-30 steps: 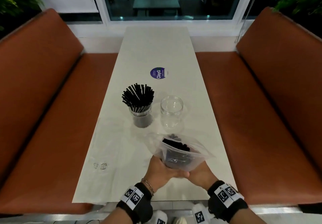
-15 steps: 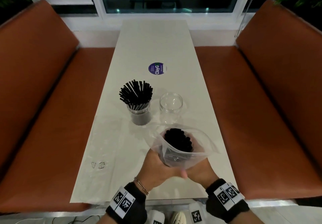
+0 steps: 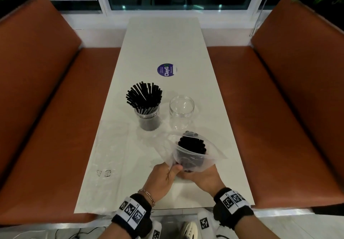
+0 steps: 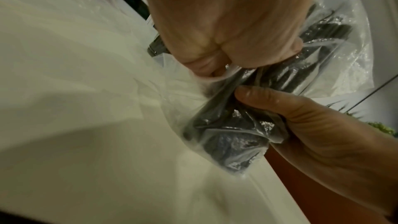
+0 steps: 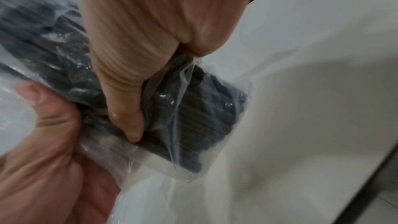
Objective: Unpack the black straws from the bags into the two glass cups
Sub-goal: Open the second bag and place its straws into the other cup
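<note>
A clear plastic bag (image 3: 214,161) full of black straws (image 3: 192,143) stands tilted over the near end of the white table (image 3: 163,39), its open mouth facing the cups. My left hand (image 3: 163,175) grips the bag's lower end from the left, thumb on the plastic. My right hand (image 3: 203,177) grips the same end from the right and underneath. The wrist views show the left hand's fingers (image 4: 226,40) and the right hand's fingers (image 5: 129,91) curled round the bundled straws through the bag (image 4: 232,135) (image 5: 193,117). One glass cup (image 3: 149,117) holds several black straws; the other glass cup (image 3: 181,111) stands empty to its right.
An empty clear bag (image 3: 111,151) lies flat on the table's near left part. A round purple sticker (image 3: 167,69) sits farther up the table. Brown padded benches (image 3: 46,117) (image 3: 288,117) flank the table, and a window is at the far end.
The bag has tipped a little away from me, toward the empty cup, and the straw ends show higher in its mouth. Both hands keep their hold on its lower end.
</note>
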The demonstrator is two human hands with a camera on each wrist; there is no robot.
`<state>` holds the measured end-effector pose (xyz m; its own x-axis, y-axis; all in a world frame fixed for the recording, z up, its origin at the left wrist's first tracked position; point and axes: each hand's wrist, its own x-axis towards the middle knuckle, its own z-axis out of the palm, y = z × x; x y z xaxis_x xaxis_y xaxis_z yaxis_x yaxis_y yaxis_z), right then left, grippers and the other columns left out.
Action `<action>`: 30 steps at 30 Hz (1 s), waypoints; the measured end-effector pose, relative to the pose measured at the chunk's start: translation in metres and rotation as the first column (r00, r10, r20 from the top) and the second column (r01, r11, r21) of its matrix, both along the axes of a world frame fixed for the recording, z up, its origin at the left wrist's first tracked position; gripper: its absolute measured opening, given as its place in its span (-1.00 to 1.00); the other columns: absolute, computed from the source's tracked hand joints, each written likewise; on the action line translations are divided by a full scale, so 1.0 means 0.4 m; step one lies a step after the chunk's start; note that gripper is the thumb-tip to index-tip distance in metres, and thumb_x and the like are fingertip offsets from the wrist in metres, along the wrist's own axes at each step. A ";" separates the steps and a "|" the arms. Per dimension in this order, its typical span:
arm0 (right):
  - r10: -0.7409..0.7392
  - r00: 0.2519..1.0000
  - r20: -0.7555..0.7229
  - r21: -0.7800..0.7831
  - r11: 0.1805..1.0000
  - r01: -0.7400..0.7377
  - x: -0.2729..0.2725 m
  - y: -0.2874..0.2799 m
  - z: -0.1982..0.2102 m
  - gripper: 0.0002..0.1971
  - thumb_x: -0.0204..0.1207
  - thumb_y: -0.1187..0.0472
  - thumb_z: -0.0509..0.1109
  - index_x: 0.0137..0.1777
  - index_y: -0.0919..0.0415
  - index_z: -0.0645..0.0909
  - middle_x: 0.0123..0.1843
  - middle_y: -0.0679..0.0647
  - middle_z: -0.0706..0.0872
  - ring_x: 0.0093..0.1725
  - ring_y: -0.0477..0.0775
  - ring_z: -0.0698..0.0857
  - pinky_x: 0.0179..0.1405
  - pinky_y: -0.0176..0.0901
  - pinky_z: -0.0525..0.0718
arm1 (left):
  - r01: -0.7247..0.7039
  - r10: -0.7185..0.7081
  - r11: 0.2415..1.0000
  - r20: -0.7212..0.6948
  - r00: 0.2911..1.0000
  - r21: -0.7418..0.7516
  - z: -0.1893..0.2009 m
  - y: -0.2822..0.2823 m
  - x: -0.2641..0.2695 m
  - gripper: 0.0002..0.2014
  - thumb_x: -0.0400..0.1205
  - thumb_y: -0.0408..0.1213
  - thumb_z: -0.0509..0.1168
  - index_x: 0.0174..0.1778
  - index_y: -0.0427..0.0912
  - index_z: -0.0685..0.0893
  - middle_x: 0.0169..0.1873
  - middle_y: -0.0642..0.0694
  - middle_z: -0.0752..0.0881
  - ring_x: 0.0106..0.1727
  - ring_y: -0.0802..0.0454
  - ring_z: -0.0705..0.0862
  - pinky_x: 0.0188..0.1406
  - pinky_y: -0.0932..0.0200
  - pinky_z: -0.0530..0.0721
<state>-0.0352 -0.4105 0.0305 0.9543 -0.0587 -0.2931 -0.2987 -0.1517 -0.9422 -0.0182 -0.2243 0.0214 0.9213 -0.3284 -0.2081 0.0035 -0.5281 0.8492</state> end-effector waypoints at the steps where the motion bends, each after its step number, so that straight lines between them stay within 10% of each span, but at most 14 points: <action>1: 0.004 1.000 0.012 -0.017 1.000 -0.004 -0.002 -0.001 -0.005 -0.48 0.22 0.53 0.82 0.14 0.23 0.75 -0.11 -0.16 0.92 -0.07 -0.19 0.88 -0.13 -0.33 0.81 | 0.018 -0.018 1.000 -0.037 0.999 -0.002 0.005 0.000 0.004 -0.18 0.55 0.61 0.10 -0.28 -0.19 0.73 -0.59 0.10 0.64 -0.51 0.32 0.63 -0.43 0.40 0.47; 3: 0.033 0.999 0.042 -0.050 0.998 -0.031 -0.006 -0.004 -0.018 -0.54 0.22 0.50 0.83 0.01 0.14 0.76 -0.16 -0.17 0.90 -0.10 -0.29 0.85 -0.12 -0.41 0.78 | 0.071 -0.076 0.996 -0.109 0.991 -0.045 0.021 -0.007 0.011 -0.56 0.47 0.31 0.56 -0.18 -0.04 0.80 -0.37 0.11 0.85 -0.33 0.37 0.74 -0.26 0.29 0.71; 7: 0.094 0.980 0.175 -0.164 0.984 -0.065 -0.032 0.019 -0.026 -0.76 0.41 0.35 0.70 0.02 0.27 0.73 -0.14 -0.43 0.84 -0.10 -0.46 0.79 -0.11 -0.56 0.70 | -0.086 0.056 0.973 -0.141 0.988 -0.216 0.045 -0.064 0.000 -0.26 0.03 -0.13 0.91 0.15 -0.03 0.85 0.00 0.11 0.94 0.12 0.22 0.89 0.06 0.26 0.86; 13: 0.330 0.944 0.011 -0.536 0.799 -0.273 -0.037 -0.013 0.043 -0.56 0.09 -0.24 0.71 0.00 -0.26 0.78 0.03 -0.29 0.83 0.16 -0.16 0.77 0.19 -0.22 0.73 | -0.376 0.305 0.881 -0.261 0.916 -0.289 0.030 -0.124 -0.015 -0.37 0.09 -0.24 0.90 0.06 0.01 0.84 -0.11 0.25 0.93 -0.06 0.31 0.90 -0.06 0.26 0.89; 18: 0.378 0.907 -0.183 0.017 0.924 -0.382 -0.051 -0.116 0.164 -0.37 0.33 0.21 0.83 0.34 -0.30 0.75 0.36 -0.32 0.81 0.34 -0.26 0.78 0.39 -0.28 0.69 | -0.394 0.318 0.868 -0.272 0.908 -0.303 0.013 -0.123 -0.014 -0.61 0.28 -0.36 0.81 -0.06 -0.23 0.83 -0.34 -0.05 0.92 -0.40 0.21 0.87 -0.46 0.32 0.80; 23: 0.299 0.932 -0.205 0.105 0.953 -0.283 -0.036 -0.152 0.210 -0.15 0.54 -0.61 0.15 0.63 -0.07 0.59 0.57 -0.11 0.73 0.56 -0.10 0.68 0.62 -0.03 0.57 | -0.367 0.271 0.875 -0.310 0.911 -0.315 -0.011 -0.121 -0.016 -0.58 0.33 -0.14 0.80 -0.04 -0.27 0.85 -0.28 -0.18 0.92 -0.45 -0.09 0.81 -0.42 0.05 0.82; 30: 0.112 0.993 0.028 -0.249 0.963 -0.102 -0.010 -0.100 0.184 -0.59 0.84 -0.20 0.08 0.27 -0.10 0.74 0.16 -0.10 0.89 0.23 -0.10 0.82 0.42 0.16 0.73 | -0.385 0.327 0.867 -0.222 0.919 -0.316 -0.013 -0.113 -0.041 -0.56 0.28 -0.29 0.82 0.03 -0.11 0.85 -0.20 0.14 0.94 -0.23 0.16 0.92 -0.27 0.28 0.84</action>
<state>-0.0391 -0.4505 0.1041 0.9699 -0.0209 -0.2426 -0.2296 -0.4105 -0.8825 -0.0347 -0.2697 0.0161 0.9540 -0.0621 -0.2932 0.2827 -0.1379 0.9492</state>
